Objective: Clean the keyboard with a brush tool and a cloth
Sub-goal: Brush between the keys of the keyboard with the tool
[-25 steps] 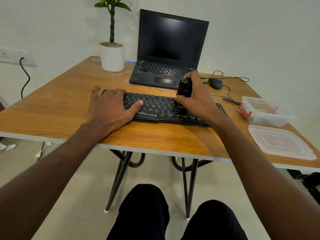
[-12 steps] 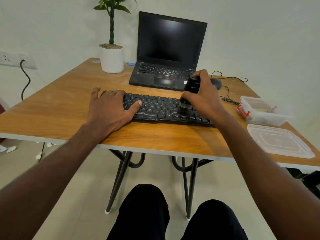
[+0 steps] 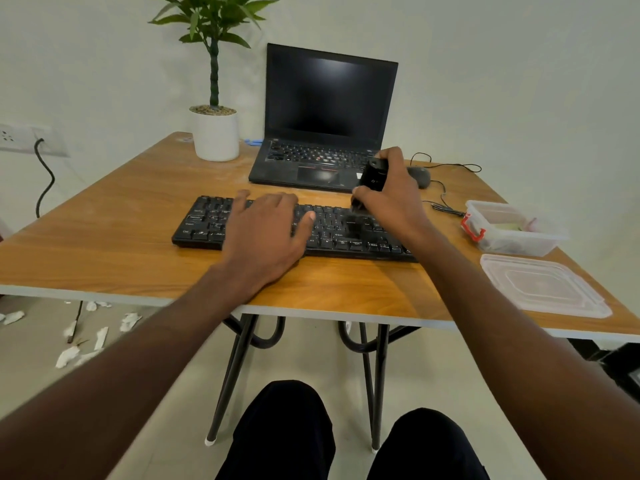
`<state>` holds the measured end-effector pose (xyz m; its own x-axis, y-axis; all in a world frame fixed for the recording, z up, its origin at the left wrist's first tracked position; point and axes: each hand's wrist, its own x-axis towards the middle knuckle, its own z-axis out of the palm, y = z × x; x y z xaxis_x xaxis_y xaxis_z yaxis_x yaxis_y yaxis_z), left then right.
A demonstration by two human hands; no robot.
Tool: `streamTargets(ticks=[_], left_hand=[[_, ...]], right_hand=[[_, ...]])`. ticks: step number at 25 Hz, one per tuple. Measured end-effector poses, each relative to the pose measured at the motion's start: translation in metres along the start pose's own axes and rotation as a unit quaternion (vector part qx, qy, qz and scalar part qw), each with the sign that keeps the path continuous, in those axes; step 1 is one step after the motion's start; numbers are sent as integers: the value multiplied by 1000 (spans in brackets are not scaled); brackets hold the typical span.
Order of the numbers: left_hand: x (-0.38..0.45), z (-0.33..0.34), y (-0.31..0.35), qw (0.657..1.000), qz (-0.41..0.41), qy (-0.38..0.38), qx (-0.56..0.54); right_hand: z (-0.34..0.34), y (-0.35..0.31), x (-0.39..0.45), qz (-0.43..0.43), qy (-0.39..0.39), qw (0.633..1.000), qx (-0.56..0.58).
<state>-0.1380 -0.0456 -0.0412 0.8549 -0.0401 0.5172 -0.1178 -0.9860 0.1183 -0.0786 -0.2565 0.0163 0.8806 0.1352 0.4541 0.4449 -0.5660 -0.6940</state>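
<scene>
Nearest, two knees in black trousers (image 3: 346, 441) are seen under the front edge of the wooden table with black hairpin legs (image 3: 104, 244). A clear plastic lid (image 3: 540, 289) is laid flat at the table's near right, and just behind it an open clear plastic container with a red clip (image 3: 512, 226) is set. The black flat keyboard (image 3: 207, 220) is placed across the middle of the table. The left hand (image 3: 266, 233) is rested flat on the keyboard's middle keys, fingers straight and spread, nothing grasped. The right hand (image 3: 391, 199) is curled round a black brush tool (image 3: 370, 178), which is held upright and slightly tilted, its blurred lower end brought down onto the keys right of centre. Behind the keyboard an open black laptop with a dark screen (image 3: 329, 98) is stood, with a dark wired mouse (image 3: 419, 174) to its right. At the far left a green plant in a white pot (image 3: 214, 136) is placed. No cloth can be made out.
</scene>
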Motion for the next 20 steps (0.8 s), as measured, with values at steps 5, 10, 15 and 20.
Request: streamTargets(ticks=[5, 10, 15, 20], left_hand=[[10, 21, 21, 999, -18, -45, 10], [10, 22, 21, 999, -23, -32, 22], [9, 20, 20, 999, -26, -27, 28], [9, 18, 21, 999, -29, -23, 40]], right_hand=[[-20, 17, 0, -2, -40, 996, -82], [-40, 30, -7, 32, 51, 984, -170], [-11, 10, -7, 31, -33, 998, 40], [-35, 26, -3, 15, 29, 980, -195]])
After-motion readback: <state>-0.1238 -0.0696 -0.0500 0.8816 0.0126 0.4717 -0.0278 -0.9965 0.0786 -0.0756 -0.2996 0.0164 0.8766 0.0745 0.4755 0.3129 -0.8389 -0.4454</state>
